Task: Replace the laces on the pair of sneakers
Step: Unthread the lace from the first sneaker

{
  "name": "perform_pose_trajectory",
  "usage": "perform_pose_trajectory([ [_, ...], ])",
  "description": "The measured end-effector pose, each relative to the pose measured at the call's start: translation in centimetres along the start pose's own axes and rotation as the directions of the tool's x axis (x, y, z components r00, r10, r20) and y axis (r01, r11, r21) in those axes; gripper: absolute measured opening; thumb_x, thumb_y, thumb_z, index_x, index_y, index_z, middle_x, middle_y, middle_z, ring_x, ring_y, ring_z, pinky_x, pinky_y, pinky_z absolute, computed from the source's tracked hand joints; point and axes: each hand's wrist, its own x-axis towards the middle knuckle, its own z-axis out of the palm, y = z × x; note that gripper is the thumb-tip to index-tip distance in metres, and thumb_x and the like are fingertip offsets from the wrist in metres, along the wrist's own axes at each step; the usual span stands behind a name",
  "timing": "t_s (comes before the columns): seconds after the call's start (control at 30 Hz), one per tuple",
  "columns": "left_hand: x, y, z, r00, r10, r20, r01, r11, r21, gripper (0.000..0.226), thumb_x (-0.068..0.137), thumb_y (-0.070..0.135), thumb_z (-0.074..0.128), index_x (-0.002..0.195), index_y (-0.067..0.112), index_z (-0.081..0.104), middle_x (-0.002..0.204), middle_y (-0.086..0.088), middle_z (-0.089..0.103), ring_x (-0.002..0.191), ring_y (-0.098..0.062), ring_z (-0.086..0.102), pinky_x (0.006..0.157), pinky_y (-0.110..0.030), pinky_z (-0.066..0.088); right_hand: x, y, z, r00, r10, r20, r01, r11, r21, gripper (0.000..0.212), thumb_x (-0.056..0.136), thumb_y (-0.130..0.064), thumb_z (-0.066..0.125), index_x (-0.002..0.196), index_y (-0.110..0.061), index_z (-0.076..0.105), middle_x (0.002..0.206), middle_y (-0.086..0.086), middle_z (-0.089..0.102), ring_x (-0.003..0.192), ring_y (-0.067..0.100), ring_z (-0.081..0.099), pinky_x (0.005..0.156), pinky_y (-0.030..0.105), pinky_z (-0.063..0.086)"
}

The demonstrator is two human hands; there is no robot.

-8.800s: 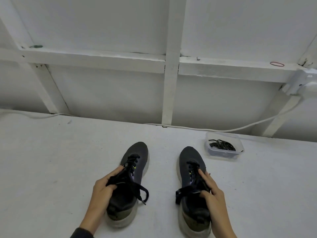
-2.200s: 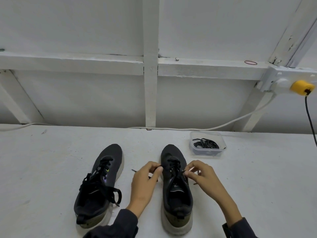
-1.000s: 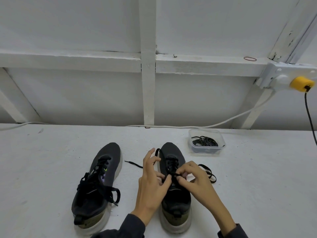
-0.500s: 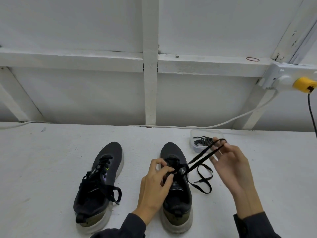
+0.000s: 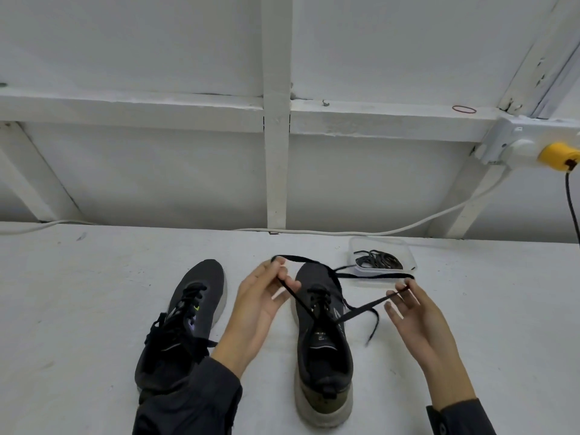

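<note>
Two dark grey sneakers stand toes away from me on the white table. The left sneaker (image 5: 185, 321) keeps its black lace tied. The right sneaker (image 5: 323, 337) has its black lace (image 5: 361, 310) undone and drawn out sideways from the upper eyelets. My left hand (image 5: 260, 302) pinches one strand of that lace to the left of the shoe. My right hand (image 5: 414, 312) pinches the other strand to the right, fingers partly spread. Both strands run taut to the shoe's tongue, and a loose end hangs by the shoe's right side.
A clear plastic tub (image 5: 408, 249) with coiled black laces (image 5: 378, 259) sits just behind my right hand. A white cable (image 5: 345, 231) runs along the table's back edge to a socket box with a yellow plug (image 5: 557, 155). A white wooden frame rises behind the table.
My left hand has left the tongue and drawn a lace strand out to the left. My right hand has dropped lower, its strand now stretched taut to the right.
</note>
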Motion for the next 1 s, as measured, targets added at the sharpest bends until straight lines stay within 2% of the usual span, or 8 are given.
perform_pose_trajectory([
  [0.2, 1.2, 1.0, -2.9, 0.937, 0.089, -0.337, -0.118, 0.991, -0.067, 0.011, 0.099, 0.015, 0.052, 0.095, 0.011, 0.061, 0.073, 0.002, 0.057, 0.068, -0.01, 0.057, 0.083, -0.031, 0.052, 0.4, -0.1, -1.2, 0.997, -0.027, -0.072, 0.029, 0.999, 0.032, 0.008, 0.095, -0.025, 0.06, 0.088, -0.022, 0.061, 0.078, -0.007, 0.062, 0.073, 0.011, 0.06, 0.075, 0.029, 0.047],
  [0.37, 0.5, -1.2, -4.4, 0.914, 0.008, -0.405, -0.011, 1.0, -0.005, 0.02, 0.102, 0.015, 0.047, 0.109, 0.01, 0.064, 0.096, -0.003, 0.069, 0.09, -0.014, 0.067, 0.087, -0.033, 0.051, 0.6, 0.5, -1.7, 0.999, -0.001, 0.032, 0.011, 0.954, -0.299, 0.016, 0.097, -0.018, 0.056, 0.108, -0.014, 0.067, 0.094, 0.004, 0.072, 0.083, 0.022, 0.068, 0.07, 0.034, 0.055],
  [0.53, -1.8, -6.0, -3.8, 0.907, -0.272, -0.322, 0.307, 0.95, 0.06, 0.018, 0.088, 0.008, 0.06, 0.105, 0.003, 0.064, 0.113, -0.01, 0.068, 0.107, -0.021, 0.062, 0.098, -0.035, 0.044, -0.7, 1.6, -1.1, 0.933, 0.349, 0.091, -0.115, 0.528, -0.841, 0.02, 0.097, -0.011, 0.056, 0.111, -0.003, 0.067, 0.099, 0.016, 0.073, 0.079, 0.027, 0.071, 0.07, 0.047, 0.061],
  [0.6, -3.0, -7.4, -3.2, 0.903, -0.305, -0.302, 0.349, 0.932, 0.103, 0.027, 0.083, 0.007, 0.066, 0.109, 0.001, 0.06, 0.112, -0.008, 0.057, 0.107, -0.018, 0.055, 0.096, -0.031, 0.043, -1.2, 2.0, -0.6, 0.964, 0.261, 0.053, -0.062, 0.412, -0.909, 0.024, 0.096, -0.013, 0.057, 0.118, -0.004, 0.062, 0.098, 0.017, 0.069, 0.074, 0.028, 0.071, 0.064, 0.042, 0.061],
  [0.7, -4.5, -7.9, -2.2, 0.884, -0.223, -0.41, 0.328, 0.921, 0.208, 0.058, 0.096, 0.012, 0.054, 0.15, 0.01, 0.033, 0.157, -0.007, 0.032, 0.139, -0.026, 0.039, 0.116, -0.035, 0.029, -1.7, 1.9, 0.0, 0.993, -0.093, 0.068, 0.077, 0.098, -0.992, 0.039, 0.094, -0.024, 0.062, 0.13, -0.013, 0.055, 0.105, 0.007, 0.063, 0.083, 0.026, 0.067, 0.069, 0.04, 0.058],
  [0.73, -4.8, -7.7, -1.7, 0.89, -0.163, -0.426, 0.294, 0.919, 0.263, 0.064, 0.097, 0.015, 0.053, 0.154, 0.018, 0.024, 0.157, 0.006, 0.029, 0.145, -0.02, 0.029, 0.117, -0.032, 0.024, -2.0, 1.5, 0.4, 0.98, -0.169, 0.103, 0.117, 0.078, -0.99, 0.032, 0.092, -0.025, 0.064, 0.123, -0.016, 0.058, 0.103, 0.005, 0.063, 0.082, 0.024, 0.066, 0.071, 0.042, 0.058],
  [0.87, -5.0, -7.1, -1.2, 0.943, 0.102, -0.317, 0.1, 0.821, 0.562, 0.056, 0.098, 0.018, 0.054, 0.145, 0.04, 0.033, 0.151, 0.037, 0.013, 0.139, 0.01, 0.017, 0.11, -0.022, 0.021, -3.3, 0.4, 1.8, 0.962, 0.063, 0.266, 0.212, 0.441, -0.872, 0.007, 0.087, -0.01, 0.07, 0.085, -0.016, 0.072, 0.078, 0.006, 0.069, 0.063, 0.019, 0.066, 0.049, 0.034, 0.053],
  [1.0, -4.6, -7.0, -0.6, 0.993, 0.097, -0.074, -0.013, 0.689, 0.725, 0.044, 0.097, 0.029, 0.055, 0.14, 0.034, 0.046, 0.15, 0.026, 0.034, 0.139, 0.011, 0.025, 0.11, -0.008, 0.023, -4.0, 1.8, 3.1, 0.923, 0.179, 0.34, 0.238, 0.43, -0.871, 0.016, 0.092, -0.011, 0.063, 0.088, -0.02, 0.075, 0.075, 0.001, 0.072, 0.063, 0.015, 0.066, 0.049, 0.026, 0.048],
])
